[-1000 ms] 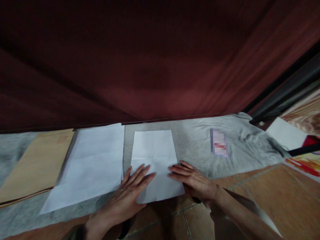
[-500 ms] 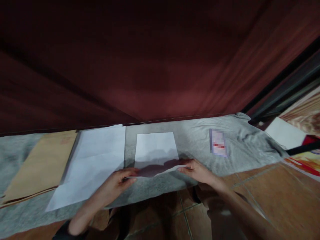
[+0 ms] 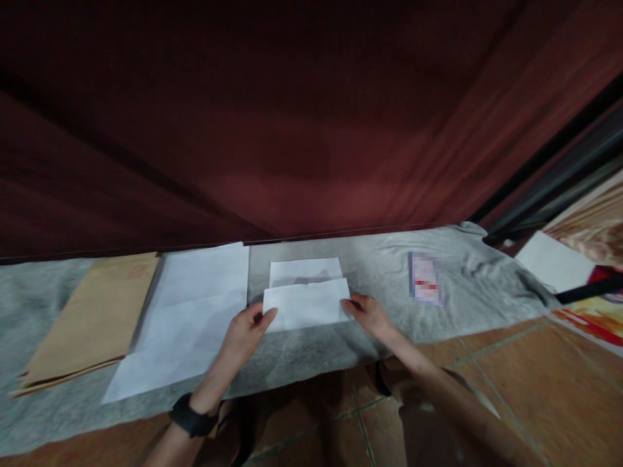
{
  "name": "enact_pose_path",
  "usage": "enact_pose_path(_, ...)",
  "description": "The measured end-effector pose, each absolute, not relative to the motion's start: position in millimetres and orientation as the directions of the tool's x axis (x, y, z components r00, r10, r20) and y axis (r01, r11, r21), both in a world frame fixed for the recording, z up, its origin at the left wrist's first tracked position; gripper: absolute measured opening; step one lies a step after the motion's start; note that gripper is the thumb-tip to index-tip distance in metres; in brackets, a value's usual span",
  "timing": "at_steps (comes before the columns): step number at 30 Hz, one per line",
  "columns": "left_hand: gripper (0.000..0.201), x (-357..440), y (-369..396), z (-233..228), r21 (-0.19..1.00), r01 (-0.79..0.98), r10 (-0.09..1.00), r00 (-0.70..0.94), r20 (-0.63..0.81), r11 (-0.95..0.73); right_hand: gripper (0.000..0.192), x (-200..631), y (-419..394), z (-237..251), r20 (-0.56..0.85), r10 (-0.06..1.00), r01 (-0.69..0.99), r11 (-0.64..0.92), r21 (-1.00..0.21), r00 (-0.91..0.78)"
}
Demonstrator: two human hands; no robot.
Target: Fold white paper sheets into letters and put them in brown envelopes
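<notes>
A white sheet of paper (image 3: 305,299) lies on the grey cloth (image 3: 389,324), its near part folded up and over toward the far edge. My left hand (image 3: 247,332) pinches the folded flap at its left corner. My right hand (image 3: 366,312) holds the flap at its right corner. A strip of the sheet's far end shows above the flap. A black band sits on my left wrist.
A stack of larger white sheets (image 3: 189,311) lies left of the folded one, with brown envelopes (image 3: 92,318) further left. A small printed card (image 3: 426,279) rests on the cloth to the right. A dark red curtain (image 3: 292,117) hangs behind. Tiled floor (image 3: 511,389) lies in front.
My hands went from pressing flat on the sheet's near end to lifting that end and folding it away from me over the far half.
</notes>
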State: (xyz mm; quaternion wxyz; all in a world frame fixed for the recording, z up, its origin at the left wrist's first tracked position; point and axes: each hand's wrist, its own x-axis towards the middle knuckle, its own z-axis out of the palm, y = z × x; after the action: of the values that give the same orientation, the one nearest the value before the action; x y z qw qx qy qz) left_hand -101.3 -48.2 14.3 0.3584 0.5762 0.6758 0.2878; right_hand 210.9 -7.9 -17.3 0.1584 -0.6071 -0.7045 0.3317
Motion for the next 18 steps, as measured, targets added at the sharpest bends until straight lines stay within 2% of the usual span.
enact_pose_path(4, 0.032, -89.5, -39.3, 19.1, 0.506, 0.837, 0.977, -0.166, -0.132, 0.210, 0.034, 200.3, -4.8, -6.3, -0.208, 0.969, 0.876, 0.016, -0.481, -0.132)
enact_pose_path(6, 0.030, -83.6, -34.9, 23.6, 0.353, 0.905, 0.969, -0.197, -0.146, 0.237, 0.034, 196.4, -3.7, -2.4, -0.224, 0.969, 0.913, 0.001, -0.407, -0.101)
enact_pose_path(8, 0.030, -79.1, -30.7, 27.5, 0.257, 0.933, 0.963, -0.212, -0.166, 0.250, 0.036, 193.5, -2.3, 0.0, -0.237, 0.968, 0.931, -0.008, -0.364, -0.084)
enact_pose_path(13, 0.032, -75.4, -21.7, 29.0, 0.176, 0.944, 0.946, -0.239, -0.221, 0.279, 0.039, 189.4, 1.9, 4.3, -0.242, 0.969, 0.946, -0.028, -0.323, -0.054)
enact_pose_path(18, 0.034, -73.0, -17.7, 27.5, 0.135, 0.947, 0.944, -0.263, -0.198, 0.292, 0.042, 183.9, 5.7, 8.4, -0.243, 0.970, 0.962, -0.042, -0.271, -0.026)
